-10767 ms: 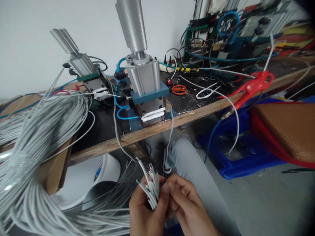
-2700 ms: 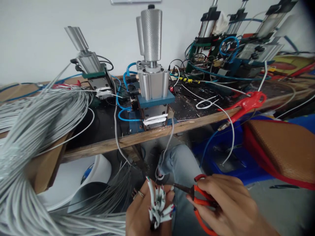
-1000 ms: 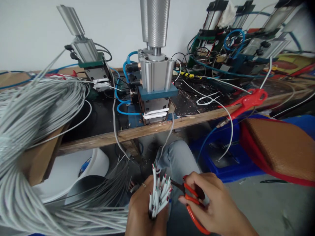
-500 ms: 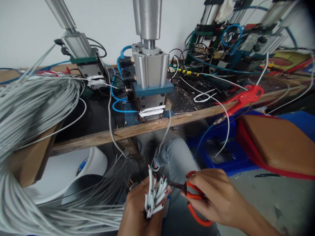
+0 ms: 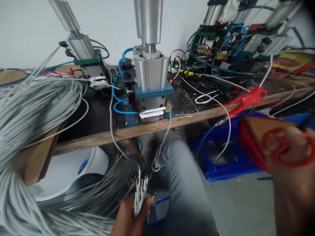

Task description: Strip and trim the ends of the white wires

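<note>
In the head view, my left hand (image 5: 131, 213) is closed around a bundle of white cable ends (image 5: 140, 193) at the bottom centre, their tips pointing up. My right hand (image 5: 287, 154), blurred by motion, is at the far right with its fingers in the orange-red handles of the scissors (image 5: 296, 163). The blades are hard to make out. A large coil of grey-white cable (image 5: 44, 111) lies on the bench at the left, and many strands hang down beside my left hand.
A pneumatic press (image 5: 152, 72) stands at the wooden bench edge (image 5: 98, 141). A red air gun (image 5: 246, 100) hangs over the edge. Below are a white bucket (image 5: 100, 160), a blue stool (image 5: 214, 173), a blue bin (image 5: 158, 209) and my knee.
My right hand has moved away from the cable ends, right and upward, with the scissors. My left hand has shifted slightly left and down with the bundle, whose ends are now closer together.
</note>
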Motion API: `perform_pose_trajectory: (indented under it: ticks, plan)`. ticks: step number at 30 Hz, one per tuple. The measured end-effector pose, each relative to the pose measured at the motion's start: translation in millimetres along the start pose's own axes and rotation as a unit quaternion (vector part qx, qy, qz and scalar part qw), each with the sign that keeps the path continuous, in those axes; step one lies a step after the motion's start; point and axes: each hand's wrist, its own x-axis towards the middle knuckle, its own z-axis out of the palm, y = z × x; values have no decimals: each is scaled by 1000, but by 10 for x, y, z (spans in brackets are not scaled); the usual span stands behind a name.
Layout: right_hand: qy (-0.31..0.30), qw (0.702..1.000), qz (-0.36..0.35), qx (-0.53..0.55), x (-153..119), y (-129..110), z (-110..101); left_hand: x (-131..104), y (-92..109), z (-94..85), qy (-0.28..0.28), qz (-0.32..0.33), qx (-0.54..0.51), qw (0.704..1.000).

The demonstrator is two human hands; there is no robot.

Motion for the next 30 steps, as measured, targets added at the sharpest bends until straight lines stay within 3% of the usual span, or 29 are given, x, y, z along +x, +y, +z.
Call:
perform_pose_trajectory:
  ticks: [3, 9, 13, 17, 24, 28, 30]
  plan:
    - [-3, 992, 109, 63, -31, 52, -54, 11, 76, 25, 7, -7, -10, 1000]
    - [-168, 980, -3, 107, -452, -390, 322, 83, 407, 7, 12, -12, -64, 998]
    - [-246, 965, -16, 88, -629, -708, 542, 96, 492, -53, 17, -19, -87, 996]
    - [-267, 961, -16, 64, -693, -844, 612, 79, 520, -65, 23, -31, -100, 994]
    - [-265, 963, -27, 47, -735, -873, 621, 61, 490, -81, 33, -6, -70, 997]
    - [-259, 965, -26, 44, -762, -885, 636, 72, 452, -104, -13, 8, -50, 999]
    - [-259, 965, -23, 40, -767, -891, 637, 63, 445, -89, 15, -3, -46, 999]
